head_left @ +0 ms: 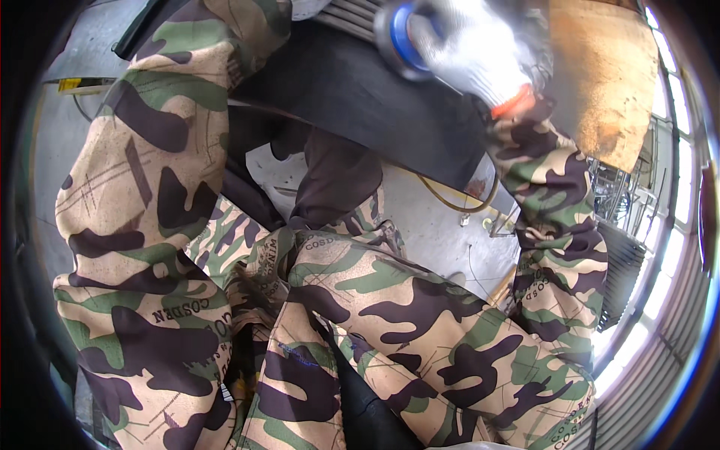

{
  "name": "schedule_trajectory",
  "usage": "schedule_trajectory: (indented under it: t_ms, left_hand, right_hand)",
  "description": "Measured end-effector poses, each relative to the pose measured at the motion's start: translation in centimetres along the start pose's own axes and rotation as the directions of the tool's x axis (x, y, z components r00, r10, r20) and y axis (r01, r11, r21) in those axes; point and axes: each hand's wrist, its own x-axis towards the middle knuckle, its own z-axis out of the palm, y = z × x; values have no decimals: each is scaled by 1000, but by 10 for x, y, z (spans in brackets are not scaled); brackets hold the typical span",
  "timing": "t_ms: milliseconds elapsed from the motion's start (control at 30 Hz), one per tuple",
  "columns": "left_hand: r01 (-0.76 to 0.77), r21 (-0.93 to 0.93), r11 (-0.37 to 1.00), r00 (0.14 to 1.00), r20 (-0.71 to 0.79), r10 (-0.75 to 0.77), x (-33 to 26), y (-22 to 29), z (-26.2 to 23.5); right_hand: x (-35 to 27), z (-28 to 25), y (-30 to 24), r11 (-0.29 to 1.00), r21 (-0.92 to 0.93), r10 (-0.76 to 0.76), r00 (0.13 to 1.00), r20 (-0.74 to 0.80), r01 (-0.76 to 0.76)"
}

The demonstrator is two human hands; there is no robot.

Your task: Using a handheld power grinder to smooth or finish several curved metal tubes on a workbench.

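Observation:
My right hand [480, 52], in a white knitted glove with an orange cuff, is at the top right of centre. It is closed on a round blue-and-grey thing [405, 41], which is smeared by motion, so its kind is unclear. Beneath and beside it slants a flat black panel [337, 97], with grey parallel slats [349, 19] along its far side. My left arm [142, 150], in a camouflage sleeve, reaches up to the top edge. Only a whitish patch, apparently my left glove [307, 7], shows there by the panel; its fingers are out of sight.
A worn wooden board [600, 75] stands at the far right, with metal racks [622, 195] below it. A yellowish hose [465, 206] curves under the panel's near edge. Grey floor [442, 240] shows beyond my camouflage-clad legs [420, 307]. A yellow-and-black bar [71, 85] lies at left.

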Motion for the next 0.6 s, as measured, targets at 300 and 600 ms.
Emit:
schedule_trajectory:
  t_ms: [300,600]
  left_hand:
    - [-46,47,998,994,-97,50,1,-7,5]
    - [-97,120,988,987,-115,111,-2,-11,4]
  right_hand:
    - [-10,-6,2,998,-23,-54,998,-30,53]
    - [-17,-4,9,998,-25,53,999,3,-53]
